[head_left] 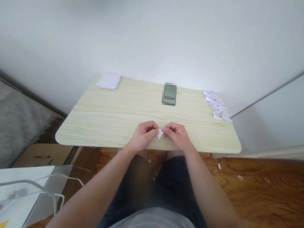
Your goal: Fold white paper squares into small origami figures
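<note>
Between my two hands is a small piece of folded white paper (160,134), its pointed end hanging down over the table near the front edge. My left hand (145,134) pinches it from the left, thumb and fingers pressed together. From the other side my right hand (176,132) pinches its upper right part, fingers curled. The fingers cover much of the paper, so its full shape is hidden. Along the table's right edge lies a row of several folded white paper pieces (217,105). A stack of white paper sheets (109,80) rests at the back left corner.
The pale wood-grain table (109,117) stands against a white wall. A pixelated green object (169,94) lies at its back middle. Below left are a cardboard box (46,156), a white box (14,191) with white cables (43,188), and grey fabric (9,117).
</note>
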### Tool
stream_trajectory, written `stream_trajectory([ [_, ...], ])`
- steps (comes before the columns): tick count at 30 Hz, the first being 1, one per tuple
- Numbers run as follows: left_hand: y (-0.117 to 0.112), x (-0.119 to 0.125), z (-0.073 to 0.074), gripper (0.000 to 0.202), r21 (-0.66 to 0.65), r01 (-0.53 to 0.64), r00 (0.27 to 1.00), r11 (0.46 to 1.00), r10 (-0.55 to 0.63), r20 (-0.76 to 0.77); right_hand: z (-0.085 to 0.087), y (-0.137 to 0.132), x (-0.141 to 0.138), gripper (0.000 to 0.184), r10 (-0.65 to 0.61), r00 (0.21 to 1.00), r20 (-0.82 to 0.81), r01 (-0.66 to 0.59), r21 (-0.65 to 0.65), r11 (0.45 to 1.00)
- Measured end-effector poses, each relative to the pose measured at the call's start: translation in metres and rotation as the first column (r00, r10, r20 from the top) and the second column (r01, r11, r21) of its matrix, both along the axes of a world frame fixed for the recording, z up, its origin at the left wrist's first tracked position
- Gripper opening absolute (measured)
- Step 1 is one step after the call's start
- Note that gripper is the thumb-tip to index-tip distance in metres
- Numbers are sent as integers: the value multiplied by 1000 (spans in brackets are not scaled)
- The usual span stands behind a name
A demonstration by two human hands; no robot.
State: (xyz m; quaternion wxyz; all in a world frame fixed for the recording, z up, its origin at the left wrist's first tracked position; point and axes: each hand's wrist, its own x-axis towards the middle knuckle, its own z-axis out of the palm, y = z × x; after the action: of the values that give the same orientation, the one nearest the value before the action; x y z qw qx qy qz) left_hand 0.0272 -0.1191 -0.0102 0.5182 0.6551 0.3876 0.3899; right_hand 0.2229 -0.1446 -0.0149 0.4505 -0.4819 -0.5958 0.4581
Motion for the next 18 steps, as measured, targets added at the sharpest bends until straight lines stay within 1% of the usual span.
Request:
stream_trajectory([
  [7, 0, 2, 0, 14, 8, -4, 1000, 1000, 4, -5, 0, -1, -2, 28, -9, 1000, -13, 9, -3, 1000],
  [12, 2, 2, -2, 17, 7, -50, 998, 999, 50, 26, -2, -3, -8, 26, -19, 1000, -7, 19, 1, 1000],
  [18, 2, 1, -3, 19, -2, -40, 999, 999, 40, 32, 2, -3, -8, 16, -12, 1000, -11, 12, 17, 1000],
])
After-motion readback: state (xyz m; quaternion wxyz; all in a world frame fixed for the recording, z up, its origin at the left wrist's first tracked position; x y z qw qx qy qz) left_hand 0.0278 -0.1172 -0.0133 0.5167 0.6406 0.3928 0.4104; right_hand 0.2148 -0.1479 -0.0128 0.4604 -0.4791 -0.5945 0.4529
